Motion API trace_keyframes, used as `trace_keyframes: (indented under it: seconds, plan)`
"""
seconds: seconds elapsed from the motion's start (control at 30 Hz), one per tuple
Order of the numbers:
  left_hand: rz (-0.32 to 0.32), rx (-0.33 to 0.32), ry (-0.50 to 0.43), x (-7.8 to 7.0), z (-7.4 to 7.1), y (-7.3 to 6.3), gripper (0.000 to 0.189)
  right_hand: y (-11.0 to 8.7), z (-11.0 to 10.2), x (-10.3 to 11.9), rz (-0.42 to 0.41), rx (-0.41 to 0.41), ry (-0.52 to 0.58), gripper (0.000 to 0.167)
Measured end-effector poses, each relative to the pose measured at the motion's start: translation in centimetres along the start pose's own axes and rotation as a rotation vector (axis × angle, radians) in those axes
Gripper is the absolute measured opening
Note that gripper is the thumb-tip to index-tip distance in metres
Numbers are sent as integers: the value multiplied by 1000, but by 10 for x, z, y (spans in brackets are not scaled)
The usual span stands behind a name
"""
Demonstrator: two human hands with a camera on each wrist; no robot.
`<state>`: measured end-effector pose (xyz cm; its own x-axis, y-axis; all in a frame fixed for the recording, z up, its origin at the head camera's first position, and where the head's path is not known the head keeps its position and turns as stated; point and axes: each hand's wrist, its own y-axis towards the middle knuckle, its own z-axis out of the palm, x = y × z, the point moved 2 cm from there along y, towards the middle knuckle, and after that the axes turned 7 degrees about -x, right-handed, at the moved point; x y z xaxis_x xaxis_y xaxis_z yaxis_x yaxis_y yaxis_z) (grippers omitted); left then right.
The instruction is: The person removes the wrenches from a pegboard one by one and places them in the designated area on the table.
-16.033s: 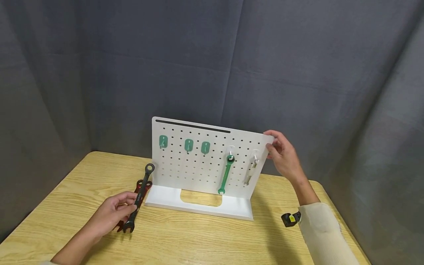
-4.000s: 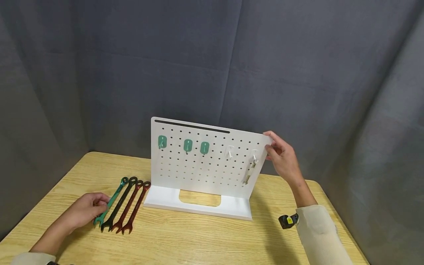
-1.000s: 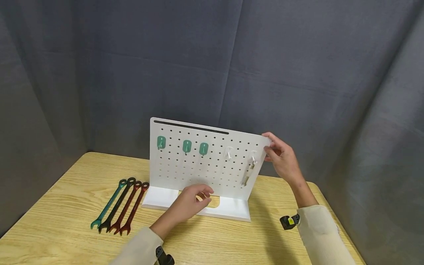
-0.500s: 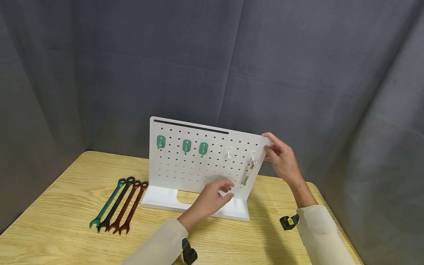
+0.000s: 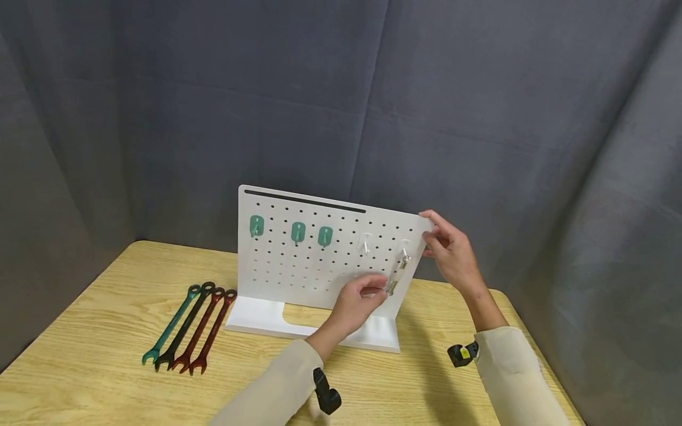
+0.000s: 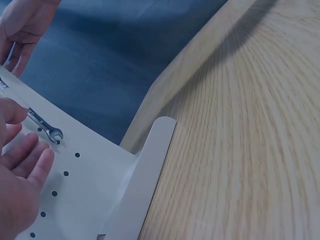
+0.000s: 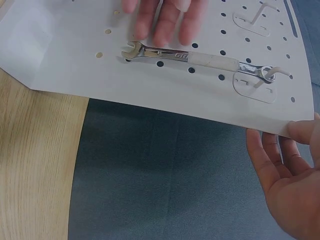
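Note:
A small silver combination wrench (image 5: pixel 399 274) hangs by its ring end from a clear hook (image 7: pixel 252 90) at the right of the white pegboard (image 5: pixel 274 260). Just left of that wrench is my left hand (image 5: pixel 356 306). In the right wrist view its extended fingers (image 7: pixel 164 27) lie beside the wrench's lower half, with no grip on it. My right hand (image 5: pixel 455 257) pinches the pegboard's upper right edge between thumb and fingers. Left of the board, a teal wrench (image 5: pixel 171 325), a black wrench (image 5: pixel 186 324) and two red wrenches (image 5: pixel 199 328) (image 5: pixel 214 330) lie side by side.
Three green hooks (image 5: pixel 257 226) and another clear hook (image 5: pixel 364 244) hold nothing on the board. Its white base (image 5: pixel 256 313) stands on the wooden table (image 5: pixel 106 331). Grey curtains (image 5: pixel 298 106) surround the back and sides.
Earlier, a green wrench came off its clear hook and was laid with the others on the left. Since then my left hand has moved right to the silver wrench. My right hand stays on the edge.

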<state>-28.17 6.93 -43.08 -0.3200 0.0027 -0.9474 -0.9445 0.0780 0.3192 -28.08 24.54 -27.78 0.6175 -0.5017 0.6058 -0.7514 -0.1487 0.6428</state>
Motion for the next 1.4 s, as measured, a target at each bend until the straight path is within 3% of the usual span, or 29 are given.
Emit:
trace_keyframes:
  seconds: [0.3, 0.57, 0.8, 1.0, 1.27, 1.4]
  plan:
    - [9, 11, -90, -8, 11, 9, 26, 5, 0, -35, 34, -19, -19, 41]
    - [-35, 67, -92, -16, 16, 10, 26, -1, -1, 5, 33, -18, -5, 38]
    - [-15, 94, -35, -12, 17, 6, 19, -1, 0, 4, 35, -23, -9, 36]
    - [-15, 100, -42, -12, 15, 2, 15, -1, 1, 4, 36, -24, -11, 36]
    - [-56, 130, -187, -16, 17, -5, 15, -1, 0, 5, 28, -29, -18, 36]
    - [-47, 137, -210, -20, 16, -10, 15, -2, 1, 6, 24, -30, -14, 36]
